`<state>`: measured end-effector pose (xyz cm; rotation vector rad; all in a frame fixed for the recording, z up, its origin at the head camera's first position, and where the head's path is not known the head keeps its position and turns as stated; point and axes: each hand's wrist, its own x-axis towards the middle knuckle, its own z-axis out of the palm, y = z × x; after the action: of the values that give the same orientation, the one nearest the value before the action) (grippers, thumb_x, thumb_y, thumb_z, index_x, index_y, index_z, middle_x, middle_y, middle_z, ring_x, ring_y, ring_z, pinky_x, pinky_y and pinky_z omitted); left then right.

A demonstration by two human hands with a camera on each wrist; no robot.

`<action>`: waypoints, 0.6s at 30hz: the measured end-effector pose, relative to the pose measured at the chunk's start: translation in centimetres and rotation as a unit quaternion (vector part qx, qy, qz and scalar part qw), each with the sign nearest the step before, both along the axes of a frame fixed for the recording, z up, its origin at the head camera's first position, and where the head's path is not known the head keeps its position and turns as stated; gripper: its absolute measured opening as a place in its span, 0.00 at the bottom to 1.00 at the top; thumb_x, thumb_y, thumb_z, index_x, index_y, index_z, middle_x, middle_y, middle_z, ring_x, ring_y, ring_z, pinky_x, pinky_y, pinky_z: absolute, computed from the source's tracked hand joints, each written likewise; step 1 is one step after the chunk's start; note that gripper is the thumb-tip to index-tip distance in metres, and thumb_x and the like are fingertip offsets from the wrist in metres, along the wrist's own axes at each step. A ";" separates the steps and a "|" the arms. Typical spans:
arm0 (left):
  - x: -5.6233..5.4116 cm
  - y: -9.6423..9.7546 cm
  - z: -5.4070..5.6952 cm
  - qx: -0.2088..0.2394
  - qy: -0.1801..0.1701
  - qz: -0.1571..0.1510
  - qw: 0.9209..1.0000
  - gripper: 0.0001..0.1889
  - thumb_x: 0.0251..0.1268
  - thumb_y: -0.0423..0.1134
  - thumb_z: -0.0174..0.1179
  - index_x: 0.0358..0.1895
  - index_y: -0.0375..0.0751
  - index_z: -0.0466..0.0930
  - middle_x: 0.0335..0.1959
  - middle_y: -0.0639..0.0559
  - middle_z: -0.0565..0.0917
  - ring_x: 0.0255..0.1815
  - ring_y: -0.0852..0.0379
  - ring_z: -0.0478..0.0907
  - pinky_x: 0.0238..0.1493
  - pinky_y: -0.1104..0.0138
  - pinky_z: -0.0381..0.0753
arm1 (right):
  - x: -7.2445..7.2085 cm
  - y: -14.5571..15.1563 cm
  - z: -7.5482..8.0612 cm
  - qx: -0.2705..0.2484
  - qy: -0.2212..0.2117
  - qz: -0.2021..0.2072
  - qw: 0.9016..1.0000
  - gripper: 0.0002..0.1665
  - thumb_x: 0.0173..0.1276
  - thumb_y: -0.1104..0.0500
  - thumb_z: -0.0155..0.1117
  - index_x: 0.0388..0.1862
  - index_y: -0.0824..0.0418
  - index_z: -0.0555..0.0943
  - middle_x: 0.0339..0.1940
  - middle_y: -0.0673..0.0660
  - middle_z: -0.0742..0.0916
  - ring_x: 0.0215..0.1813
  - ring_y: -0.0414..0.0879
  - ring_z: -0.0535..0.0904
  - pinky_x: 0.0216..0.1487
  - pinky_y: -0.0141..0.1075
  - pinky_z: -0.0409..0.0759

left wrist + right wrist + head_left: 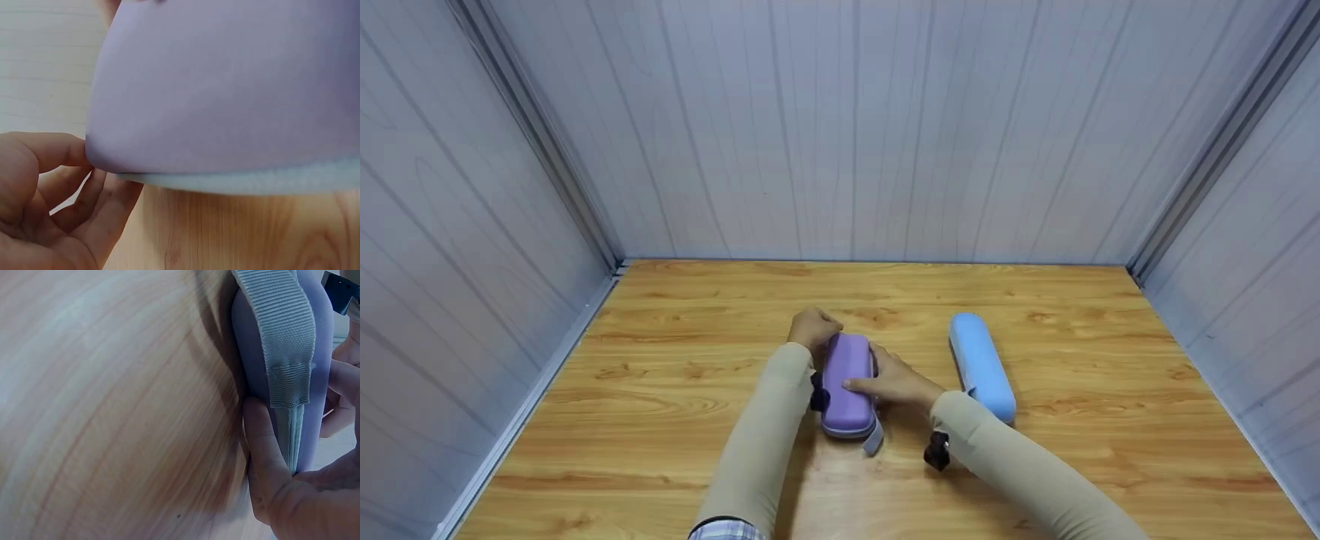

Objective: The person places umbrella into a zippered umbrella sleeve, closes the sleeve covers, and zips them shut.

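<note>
A purple zip case (849, 379) with rounded edges lies lengthwise on the wooden table, its lid closed over a pale grey zip band (242, 184). At its far left corner, my left hand (814, 328) pinches the edge by the zip; whether a zip pull is between the fingertips is hidden. My right hand (898, 381) grips the case's right side, thumb on the lid and fingers along the side and lower edge. A grey woven strap (284, 332) hangs from the near right end of the case.
To the right lies a light blue case (981, 367) of similar long shape, its near end close to the right forearm. Pale panelled walls (855, 135) enclose the wooden table (697, 375) at the back and both sides. A black wrist camera (937, 451) hangs below the right sleeve.
</note>
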<state>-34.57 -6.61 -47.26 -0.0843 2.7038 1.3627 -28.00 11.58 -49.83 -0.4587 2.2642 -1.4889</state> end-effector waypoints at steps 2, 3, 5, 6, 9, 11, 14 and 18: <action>-0.1 0.0 -0.1 -0.002 -0.014 0.005 1.000 0.09 0.63 0.35 0.64 0.38 0.32 0.90 0.41 0.41 0.87 0.37 0.49 0.81 0.37 0.61 0.82 | 0.0 -0.1 -0.1 0.000 0.007 0.001 1.000 0.54 0.67 0.51 0.70 0.79 0.71 0.50 0.61 0.70 0.78 0.55 0.56 0.81 0.60 0.48 0.78; -0.1 0.0 -0.1 -0.002 -0.021 0.007 1.000 0.09 0.63 0.35 0.64 0.37 0.33 0.90 0.41 0.42 0.87 0.36 0.50 0.80 0.37 0.61 0.82 | 0.0 -0.1 -0.1 0.001 0.007 0.000 1.000 0.54 0.67 0.51 0.70 0.79 0.71 0.50 0.62 0.70 0.77 0.56 0.56 0.81 0.60 0.48 0.77; -0.2 0.0 -0.1 -0.004 -0.032 0.007 0.999 0.09 0.62 0.36 0.64 0.37 0.34 0.89 0.40 0.42 0.87 0.36 0.50 0.79 0.36 0.61 0.81 | 0.0 -0.2 -0.1 0.000 0.009 -0.002 1.000 0.54 0.67 0.51 0.70 0.79 0.71 0.50 0.62 0.71 0.77 0.56 0.57 0.80 0.61 0.49 0.77; -0.2 0.0 -0.1 -0.009 -0.034 0.004 0.999 0.09 0.62 0.37 0.64 0.38 0.34 0.89 0.41 0.42 0.86 0.37 0.50 0.79 0.38 0.60 0.81 | 0.0 -0.2 0.0 0.000 0.010 -0.003 1.000 0.54 0.67 0.51 0.70 0.79 0.71 0.50 0.63 0.70 0.77 0.57 0.57 0.80 0.61 0.49 0.76; -0.5 0.1 -0.3 -0.024 -0.026 -0.008 0.999 0.11 0.64 0.38 0.63 0.41 0.36 0.90 0.45 0.43 0.87 0.43 0.49 0.81 0.43 0.60 0.82 | -0.1 -0.3 0.1 0.002 0.016 -0.003 1.000 0.54 0.67 0.51 0.70 0.79 0.71 0.50 0.64 0.71 0.76 0.57 0.57 0.79 0.62 0.49 0.76; -0.6 0.1 -0.4 -0.028 -0.017 -0.009 0.999 0.10 0.65 0.36 0.62 0.44 0.37 0.90 0.47 0.43 0.87 0.44 0.48 0.82 0.43 0.61 0.83 | -0.1 -0.3 0.1 0.003 0.016 -0.001 1.000 0.54 0.67 0.50 0.70 0.79 0.70 0.50 0.64 0.70 0.76 0.57 0.57 0.79 0.62 0.49 0.76; -0.7 0.0 -0.5 -0.022 -0.013 0.002 1.000 0.10 0.65 0.31 0.61 0.45 0.37 0.89 0.44 0.44 0.88 0.38 0.52 0.81 0.36 0.65 0.81 | -0.1 -0.4 0.0 0.004 0.014 0.005 1.000 0.55 0.67 0.50 0.70 0.80 0.69 0.49 0.64 0.70 0.76 0.57 0.56 0.80 0.61 0.48 0.77; -0.5 -0.1 -0.4 -0.012 -0.013 0.006 1.000 0.10 0.65 0.29 0.59 0.44 0.35 0.89 0.42 0.44 0.88 0.33 0.53 0.79 0.32 0.65 0.79 | -0.1 -0.5 0.0 0.004 0.016 0.008 1.000 0.55 0.68 0.50 0.70 0.80 0.68 0.49 0.64 0.70 0.76 0.57 0.56 0.80 0.61 0.48 0.77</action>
<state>-35.10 -6.70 -47.62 -0.1202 2.7041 1.3233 -28.08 11.05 -49.87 -0.5005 2.2854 -1.4733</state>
